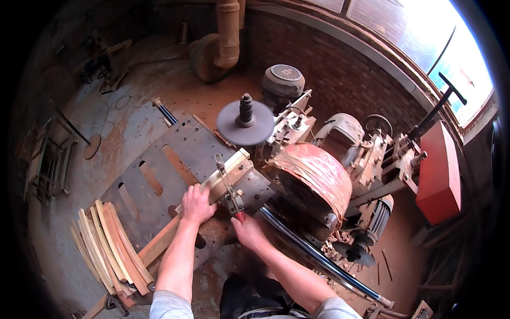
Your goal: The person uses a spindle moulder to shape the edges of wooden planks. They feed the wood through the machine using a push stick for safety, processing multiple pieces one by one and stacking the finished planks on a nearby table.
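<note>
My right hand is closed around the red handle of a metal toggle clamp. The clamp is fixed at the edge of a wooden jig, and its arm reaches over a pale wooden strip lying there. My left hand is curled on the near end of the strip, partly hiding it. Beneath is a slotted metal machine table. To the left of my left forearm lies a pile of curved wooden strips, side by side.
Beyond the jig a grey disc sits on an upright spindle. A large drum with a reddish wrap stands to the right, with motors behind. A steel rail runs along the near right. A red box-like guard stands at far right.
</note>
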Motion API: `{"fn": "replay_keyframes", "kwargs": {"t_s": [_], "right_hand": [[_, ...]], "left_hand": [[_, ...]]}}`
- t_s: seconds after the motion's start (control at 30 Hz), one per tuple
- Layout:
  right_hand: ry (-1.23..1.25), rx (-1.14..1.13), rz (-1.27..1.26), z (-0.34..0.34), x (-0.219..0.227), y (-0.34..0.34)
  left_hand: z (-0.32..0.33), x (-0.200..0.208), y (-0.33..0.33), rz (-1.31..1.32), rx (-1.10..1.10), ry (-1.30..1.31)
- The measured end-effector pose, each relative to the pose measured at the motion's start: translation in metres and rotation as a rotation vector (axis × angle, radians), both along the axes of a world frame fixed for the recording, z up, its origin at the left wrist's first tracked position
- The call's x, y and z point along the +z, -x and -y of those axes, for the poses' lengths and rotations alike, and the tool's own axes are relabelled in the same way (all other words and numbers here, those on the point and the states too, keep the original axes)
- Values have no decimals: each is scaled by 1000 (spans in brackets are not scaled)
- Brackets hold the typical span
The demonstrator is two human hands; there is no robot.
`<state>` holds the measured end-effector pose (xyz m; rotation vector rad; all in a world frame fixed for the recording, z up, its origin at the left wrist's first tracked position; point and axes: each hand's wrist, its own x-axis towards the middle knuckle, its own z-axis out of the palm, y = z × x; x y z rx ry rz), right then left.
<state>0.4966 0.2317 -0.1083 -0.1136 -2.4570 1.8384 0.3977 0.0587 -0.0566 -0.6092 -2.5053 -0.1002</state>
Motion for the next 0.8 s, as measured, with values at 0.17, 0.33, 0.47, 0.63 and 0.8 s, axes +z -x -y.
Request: {"fn": "replay_keyframes", "kwargs": {"t_s": [0.17,0.33,0.47,0.63,0.8], "right_hand": [[-32,-1,21,23,24,43],[-76,-17,30,45,36,79],[-113,-25,81,64,48,112],[-150,7,134,86,79,148],[-387,-169,-72,112,94,174]], "left_hand": [[26,16,48,23,-6,-11],[52,22,85,41,-13,-31],[69,28,122,74,-16,-49],[95,49,157,104,-2,-64],[116,63,199,127,56,-196]]}}
